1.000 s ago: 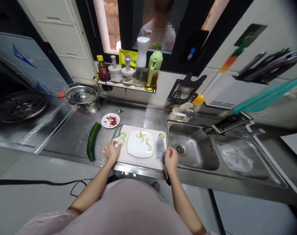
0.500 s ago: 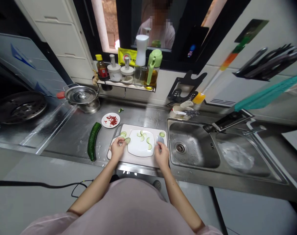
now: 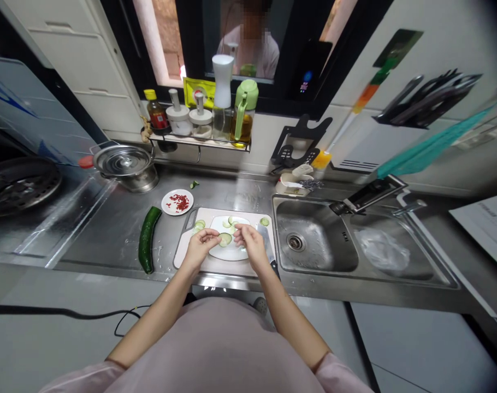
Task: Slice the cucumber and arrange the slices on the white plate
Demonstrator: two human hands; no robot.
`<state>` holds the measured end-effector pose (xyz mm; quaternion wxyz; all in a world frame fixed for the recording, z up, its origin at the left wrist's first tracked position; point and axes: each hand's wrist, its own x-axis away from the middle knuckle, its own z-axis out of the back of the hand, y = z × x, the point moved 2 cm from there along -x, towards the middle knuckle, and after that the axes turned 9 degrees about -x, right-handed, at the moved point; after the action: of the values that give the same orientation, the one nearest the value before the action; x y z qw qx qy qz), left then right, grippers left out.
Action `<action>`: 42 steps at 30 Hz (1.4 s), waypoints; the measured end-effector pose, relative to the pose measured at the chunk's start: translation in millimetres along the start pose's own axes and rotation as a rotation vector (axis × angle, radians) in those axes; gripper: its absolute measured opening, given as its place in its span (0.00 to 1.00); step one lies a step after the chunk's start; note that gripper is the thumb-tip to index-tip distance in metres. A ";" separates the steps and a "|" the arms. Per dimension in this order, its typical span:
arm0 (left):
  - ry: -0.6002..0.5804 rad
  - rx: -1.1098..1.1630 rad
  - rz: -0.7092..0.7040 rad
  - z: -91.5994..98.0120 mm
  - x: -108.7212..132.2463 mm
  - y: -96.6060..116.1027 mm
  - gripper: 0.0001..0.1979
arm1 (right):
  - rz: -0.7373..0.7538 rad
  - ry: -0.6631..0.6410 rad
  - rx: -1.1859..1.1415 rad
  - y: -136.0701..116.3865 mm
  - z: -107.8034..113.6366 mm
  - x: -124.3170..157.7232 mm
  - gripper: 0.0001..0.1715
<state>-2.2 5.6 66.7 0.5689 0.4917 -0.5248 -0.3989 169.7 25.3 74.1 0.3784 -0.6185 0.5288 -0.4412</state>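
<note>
My left hand (image 3: 201, 248) is closed in a pinch on a round cucumber slice (image 3: 225, 239), held above the white plate (image 3: 228, 255). Just right of that slice is my right hand (image 3: 252, 244), its fingers slightly curled and apart, with no object visible in them. Green cucumber pieces (image 3: 227, 222) lie on the plate, partly hidden by my right hand. The plate rests on a pale cutting board (image 3: 207, 267). More slices (image 3: 199, 225) sit at the board's upper left, and another slice (image 3: 265, 221) at its upper right. A knife (image 3: 274, 267) lies along the board's right edge.
A whole cucumber (image 3: 149, 240) lies left of the board, near a small plate (image 3: 166, 207) of chopped red pieces. A steel pot (image 3: 128, 166) stands behind. To the right is a sink (image 3: 318, 240) with a faucet (image 3: 363, 199). A bottle rack (image 3: 199, 143) hangs on the back wall.
My right hand has moved left from beside the knife to the plate, close to my left hand. My left hand has brought the slice over the plate. The view has shifted slightly.
</note>
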 end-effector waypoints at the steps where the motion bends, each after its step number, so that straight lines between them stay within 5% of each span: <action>1: 0.002 0.008 0.002 0.2 0.6 1.8 0.13 | -0.062 -0.012 -0.115 -2.0 0.2 -0.8 0.29; 5: 0.015 0.029 0.012 1.2 2.0 8.1 0.14 | -0.214 -0.043 -0.358 -12.6 4.1 -2.1 0.37; 9: -0.011 0.045 0.038 -1.3 2.9 11.8 0.14 | -0.205 -0.060 -0.286 -16.9 4.1 0.4 0.35; 14: -0.054 0.032 0.037 -8.8 3.8 13.7 0.14 | -0.049 -0.115 0.128 -8.4 -6.9 5.8 0.20; 19: -0.025 -0.026 -0.011 -9.2 5.1 16.2 0.16 | 0.108 -0.142 0.266 -6.3 -13.2 7.6 0.14; 22: -0.046 -0.020 0.083 -7.8 7.0 19.1 0.19 | 0.208 -0.124 0.346 -12.2 -12.4 9.2 0.11; 27: -0.269 0.118 0.314 -14.7 12.4 25.8 0.27 | 0.352 -0.157 0.469 -21.1 -11.9 13.6 0.09; 33: -0.218 0.256 0.347 -18.4 11.5 29.8 0.28 | 0.455 -0.163 0.566 -24.8 -9.8 16.9 0.08; 42: -0.101 0.143 0.221 -17.6 8.9 28.3 0.30 | 0.527 -0.182 0.614 -23.8 -6.5 18.9 0.09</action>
<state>14.7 5.0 96.8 0.5457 0.4495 -0.6307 -0.3199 172.1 10.3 101.2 0.6907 -0.3567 0.4773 -0.4098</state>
